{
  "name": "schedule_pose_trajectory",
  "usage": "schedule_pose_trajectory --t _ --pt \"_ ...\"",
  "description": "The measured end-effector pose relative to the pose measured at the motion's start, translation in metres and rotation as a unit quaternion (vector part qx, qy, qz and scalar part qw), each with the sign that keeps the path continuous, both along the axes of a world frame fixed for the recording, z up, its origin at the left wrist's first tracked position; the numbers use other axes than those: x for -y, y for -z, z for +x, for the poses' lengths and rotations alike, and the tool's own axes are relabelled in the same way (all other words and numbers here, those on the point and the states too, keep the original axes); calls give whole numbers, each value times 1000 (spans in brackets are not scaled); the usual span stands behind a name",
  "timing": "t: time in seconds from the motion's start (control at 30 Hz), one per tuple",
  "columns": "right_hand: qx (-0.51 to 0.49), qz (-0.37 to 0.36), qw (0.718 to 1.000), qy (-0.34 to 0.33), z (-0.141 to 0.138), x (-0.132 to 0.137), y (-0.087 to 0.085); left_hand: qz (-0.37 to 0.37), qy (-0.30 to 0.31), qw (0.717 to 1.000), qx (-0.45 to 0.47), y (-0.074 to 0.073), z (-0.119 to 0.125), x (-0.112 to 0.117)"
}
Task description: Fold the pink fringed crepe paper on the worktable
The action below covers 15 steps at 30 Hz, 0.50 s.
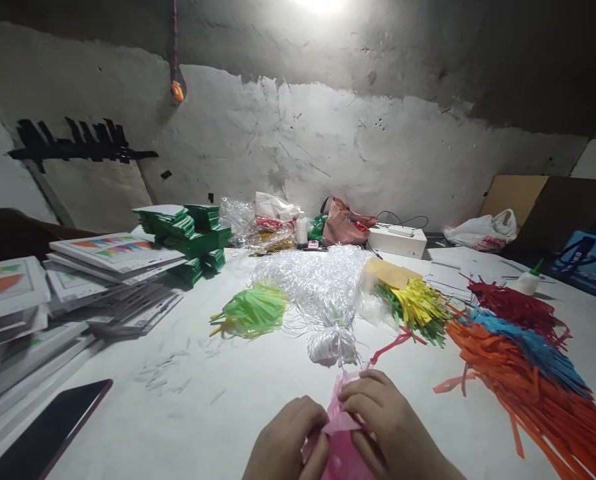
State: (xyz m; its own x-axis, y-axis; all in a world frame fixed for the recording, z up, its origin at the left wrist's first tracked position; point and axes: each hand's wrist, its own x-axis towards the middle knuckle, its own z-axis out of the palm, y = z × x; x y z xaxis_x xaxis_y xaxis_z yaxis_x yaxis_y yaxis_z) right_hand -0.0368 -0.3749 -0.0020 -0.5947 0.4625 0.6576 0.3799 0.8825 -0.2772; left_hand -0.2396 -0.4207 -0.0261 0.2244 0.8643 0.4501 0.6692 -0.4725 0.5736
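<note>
A sheet of pink tissue paper (347,457) lies at the bottom middle of the head view, its upper part folded or gathered. My left hand (289,440) grips its left side, thumb and fingers bent round the edge. On the other side my right hand (393,423) pinches the same paper, fingers curled over the top. Just beyond the paper sits a small bundle of white ribbon (328,347), trailing loose strands. A thin red strip (393,345) runs off to the right behind my right hand. My fingers partly cover the fold.
White shredded strands (318,280) and a green tassel bunch (258,307) lie ahead. Yellow (418,303), blue (533,347) and orange tassels (538,387) spread rightward, near a glue bottle (529,281). Printed packs (113,253), green stacks (193,237) and a phone (53,427) occupy the left.
</note>
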Motion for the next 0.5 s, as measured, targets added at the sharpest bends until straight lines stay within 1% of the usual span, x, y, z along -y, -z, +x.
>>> schedule_pose_trajectory --t 0.03,0.07,0.13,0.2,0.27,0.37,0.5 --pt "8 -72 997 -4 1 0 -6 17 18 1000 -16 -4 -3 -2" --pt "19 -151 988 3 3 -1 -11 41 32 998 -25 -8 -6 -5" --pt "26 -291 956 32 5 -3 -20 104 57 992 -39 -14 -9 -9" --pt "11 -388 921 38 7 -5 -26 158 87 982 -63 -19 -10 -11" --pt "-18 -443 896 31 8 -7 -27 172 115 973 -99 -23 -10 -12" --pt "-50 -500 864 19 11 -8 -22 169 120 971 -117 -25 -8 -12" --pt "-74 -514 854 11 15 -5 -17 212 123 966 -78 -24 -6 -13"
